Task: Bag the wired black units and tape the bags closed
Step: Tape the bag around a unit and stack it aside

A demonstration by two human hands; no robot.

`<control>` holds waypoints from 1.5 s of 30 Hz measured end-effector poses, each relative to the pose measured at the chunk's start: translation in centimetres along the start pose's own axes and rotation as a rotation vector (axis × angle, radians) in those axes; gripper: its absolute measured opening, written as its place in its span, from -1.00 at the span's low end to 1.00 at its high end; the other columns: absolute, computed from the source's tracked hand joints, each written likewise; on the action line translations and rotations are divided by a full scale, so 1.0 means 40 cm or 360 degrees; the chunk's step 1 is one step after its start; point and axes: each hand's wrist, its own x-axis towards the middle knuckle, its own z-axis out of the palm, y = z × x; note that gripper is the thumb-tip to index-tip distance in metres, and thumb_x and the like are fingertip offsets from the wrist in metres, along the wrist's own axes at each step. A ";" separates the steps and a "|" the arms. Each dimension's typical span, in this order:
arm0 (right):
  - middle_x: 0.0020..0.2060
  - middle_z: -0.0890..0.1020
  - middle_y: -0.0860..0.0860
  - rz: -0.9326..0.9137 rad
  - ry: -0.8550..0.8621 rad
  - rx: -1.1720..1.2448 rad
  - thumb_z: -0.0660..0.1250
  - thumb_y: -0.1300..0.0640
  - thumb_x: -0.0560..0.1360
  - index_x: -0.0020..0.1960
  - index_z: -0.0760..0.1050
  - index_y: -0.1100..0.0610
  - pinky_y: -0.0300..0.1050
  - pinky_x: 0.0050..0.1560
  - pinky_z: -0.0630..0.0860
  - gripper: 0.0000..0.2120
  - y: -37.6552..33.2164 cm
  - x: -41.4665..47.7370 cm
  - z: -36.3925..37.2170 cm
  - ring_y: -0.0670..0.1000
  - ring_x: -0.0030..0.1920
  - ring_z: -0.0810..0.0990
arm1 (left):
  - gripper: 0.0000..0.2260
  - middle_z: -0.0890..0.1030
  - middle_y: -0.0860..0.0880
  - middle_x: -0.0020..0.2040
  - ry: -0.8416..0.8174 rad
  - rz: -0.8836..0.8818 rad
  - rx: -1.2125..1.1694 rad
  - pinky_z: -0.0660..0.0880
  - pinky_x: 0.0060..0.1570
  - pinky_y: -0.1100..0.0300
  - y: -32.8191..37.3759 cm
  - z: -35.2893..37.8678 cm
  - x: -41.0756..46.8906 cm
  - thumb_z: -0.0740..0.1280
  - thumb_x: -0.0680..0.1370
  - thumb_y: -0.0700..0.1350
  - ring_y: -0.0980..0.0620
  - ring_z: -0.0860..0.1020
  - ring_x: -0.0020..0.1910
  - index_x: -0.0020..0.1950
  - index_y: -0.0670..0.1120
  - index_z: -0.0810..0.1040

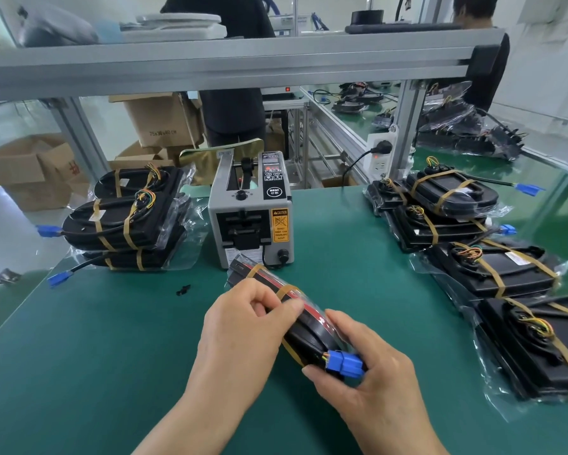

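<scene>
A wired black unit (304, 336) in a clear bag, wrapped with tan bands, stands on its edge above the green mat, tilted from the tape dispenser toward me. My left hand (240, 339) grips its left side, thumb on the upper edge. My right hand (371, 379) holds the near end, fingers curled round it beside the blue connector (345, 364). A stack of bagged units (128, 221) lies at the left. Several more bagged units (492, 267) lie in a row along the right.
A grey automatic tape dispenser (251, 211) stands mid-table just behind the held unit. A small black part (183, 289) lies on the mat (111, 356) left of it. An aluminium frame shelf (243, 60) spans overhead. Cardboard boxes and two people stand beyond the table.
</scene>
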 end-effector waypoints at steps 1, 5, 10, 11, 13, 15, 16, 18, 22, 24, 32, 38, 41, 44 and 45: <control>-0.01 0.66 -0.25 -0.0004 0.0001 -0.0002 0.68 0.19 0.19 0.23 0.60 0.01 -0.53 -0.03 0.43 -0.37 -0.002 0.000 -0.001 -0.23 -0.02 0.61 | -0.82 0.37 0.17 -0.53 -0.0001 0.0009 -0.0004 0.26 -0.48 0.30 -0.001 -0.001 0.004 0.44 0.41 0.18 0.19 0.32 -0.55 -0.21 0.14 0.53; -0.03 0.67 -0.26 0.0009 0.0009 0.0002 0.68 0.18 0.20 0.23 0.60 0.00 -0.53 -0.03 0.43 -0.37 -0.004 0.003 -0.002 -0.24 -0.03 0.62 | -0.82 0.38 0.18 -0.53 -0.0027 0.0056 0.0021 0.25 -0.52 0.36 -0.002 -0.004 0.017 0.43 0.41 0.18 0.20 0.33 -0.55 -0.23 0.13 0.53; 0.02 0.61 -0.34 0.0077 0.0031 0.0045 0.67 0.19 0.19 0.20 0.60 -0.07 -0.54 -0.08 0.43 -0.38 -0.007 0.005 -0.005 -0.23 -0.06 0.63 | -0.75 0.38 0.18 -0.52 -0.0199 0.0156 0.0027 0.29 -0.52 0.40 -0.004 -0.021 0.031 0.55 0.32 0.11 0.20 0.31 -0.54 -0.22 0.09 0.51; 0.00 0.63 -0.33 0.0089 0.0025 0.0055 0.67 0.19 0.19 0.20 0.60 -0.07 -0.54 -0.09 0.43 -0.38 -0.007 0.006 -0.005 -0.22 -0.07 0.63 | -0.73 0.38 0.18 -0.52 -0.0244 0.0169 0.0045 0.28 -0.52 0.41 -0.002 -0.027 0.036 0.56 0.30 0.10 0.20 0.32 -0.54 -0.22 0.10 0.50; -0.05 0.65 -0.29 0.0116 0.0014 0.0085 0.67 0.20 0.19 0.19 0.61 -0.06 -0.53 -0.10 0.45 -0.39 -0.005 0.009 -0.008 -0.20 -0.09 0.64 | -0.71 0.41 0.19 -0.51 -0.0322 0.0196 0.0108 0.28 -0.52 0.42 0.005 -0.037 0.046 0.59 0.26 0.07 0.21 0.34 -0.54 -0.24 0.08 0.50; -0.07 0.67 -0.26 0.0131 0.0001 0.0093 0.66 0.20 0.20 0.18 0.61 -0.06 -0.51 -0.11 0.45 -0.41 -0.008 0.012 -0.010 -0.17 -0.10 0.65 | -0.72 0.45 0.20 -0.49 -0.0361 0.0218 0.0185 0.29 -0.52 0.43 0.014 -0.044 0.058 0.61 0.26 0.05 0.23 0.37 -0.53 -0.26 0.08 0.51; -0.07 0.67 -0.26 0.0136 -0.0004 0.0087 0.66 0.20 0.20 0.18 0.61 -0.06 -0.51 -0.11 0.45 -0.41 -0.011 0.012 -0.011 -0.16 -0.10 0.65 | -0.73 0.47 0.20 -0.48 -0.0367 0.0227 0.0222 0.29 -0.52 0.42 0.017 -0.046 0.064 0.61 0.27 0.05 0.24 0.38 -0.53 -0.27 0.09 0.51; -0.09 0.68 -0.26 0.0169 -0.0025 0.0087 0.65 0.20 0.20 0.18 0.61 -0.07 -0.52 -0.10 0.45 -0.41 -0.018 0.013 -0.015 -0.17 -0.10 0.65 | -0.75 0.48 0.19 -0.49 -0.0365 0.0242 0.0258 0.29 -0.53 0.42 0.021 -0.047 0.071 0.60 0.30 0.04 0.24 0.39 -0.54 -0.27 0.11 0.53; -0.02 0.68 -0.30 0.0374 -0.0280 0.0223 0.64 -0.03 0.17 0.19 0.58 -0.16 -0.43 0.05 0.49 -0.39 -0.034 0.033 -0.059 -0.24 -0.02 0.65 | -0.81 0.46 0.18 -0.52 -0.0371 0.0248 0.0189 0.27 -0.54 0.44 0.020 -0.044 0.076 0.55 0.37 0.02 0.22 0.36 -0.56 -0.26 0.08 0.54; 0.07 0.66 -0.30 0.0495 -0.0442 0.0323 0.51 -0.27 0.15 0.21 0.56 -0.17 -0.19 0.24 0.51 -0.35 -0.049 0.056 -0.089 -0.26 0.10 0.63 | -0.82 0.48 0.17 -0.49 -0.0371 0.0241 0.0167 0.29 -0.52 0.43 0.017 -0.041 0.076 0.54 0.38 0.03 0.22 0.37 -0.54 -0.25 0.08 0.55; -0.03 0.68 -0.20 0.0330 -0.0659 -0.0021 0.33 -0.20 0.48 0.11 0.57 -0.03 -0.12 0.17 0.54 -0.68 -0.111 0.196 -0.078 -0.22 -0.01 0.63 | -0.89 0.48 0.14 -0.48 -0.0370 0.0240 0.0054 0.32 -0.49 0.38 0.016 -0.027 0.062 0.44 0.47 -0.01 0.22 0.35 -0.53 -0.20 0.07 0.54; -0.06 0.69 -0.28 0.0330 -0.0692 0.0160 0.32 0.02 0.57 0.07 0.56 -0.31 -0.43 -0.02 0.48 -0.78 -0.085 0.205 -0.062 -0.28 -0.04 0.63 | -0.90 0.58 0.12 -0.40 -0.0320 0.0051 -0.0345 0.44 -0.42 0.31 -0.003 -0.055 0.100 0.38 0.50 -0.03 0.19 0.42 -0.50 -0.19 0.12 0.66; -0.08 0.66 -0.40 0.0344 -0.0588 0.0149 0.35 -0.04 0.53 0.02 0.58 -0.33 -0.59 -0.12 0.40 -0.82 -0.076 0.196 -0.052 -0.39 -0.04 0.60 | -0.91 0.50 0.09 -0.43 0.0044 -0.0204 -0.0765 0.35 -0.48 0.28 -0.030 -0.079 0.193 0.42 0.49 -0.09 0.15 0.32 -0.53 -0.20 0.00 0.70; -0.13 0.64 -0.44 0.0319 -0.0475 0.0090 0.36 -0.10 0.47 -0.03 0.53 -0.44 -0.61 -0.14 0.38 -0.79 -0.079 0.186 -0.043 -0.42 -0.06 0.58 | -0.90 0.48 0.06 -0.44 0.0091 -0.0511 -0.1054 0.31 -0.54 0.31 -0.048 -0.070 0.278 0.44 0.49 -0.14 0.15 0.28 -0.55 -0.07 -0.17 0.67; -0.14 0.64 -0.44 0.0308 -0.0446 0.0076 0.36 -0.10 0.45 -0.03 0.48 -0.49 -0.61 -0.15 0.38 -0.74 -0.081 0.183 -0.043 -0.41 -0.07 0.58 | -0.89 0.49 0.06 -0.45 0.0077 -0.0607 -0.1114 0.31 -0.56 0.32 -0.050 -0.060 0.297 0.45 0.49 -0.16 0.15 0.28 -0.56 -0.05 -0.19 0.66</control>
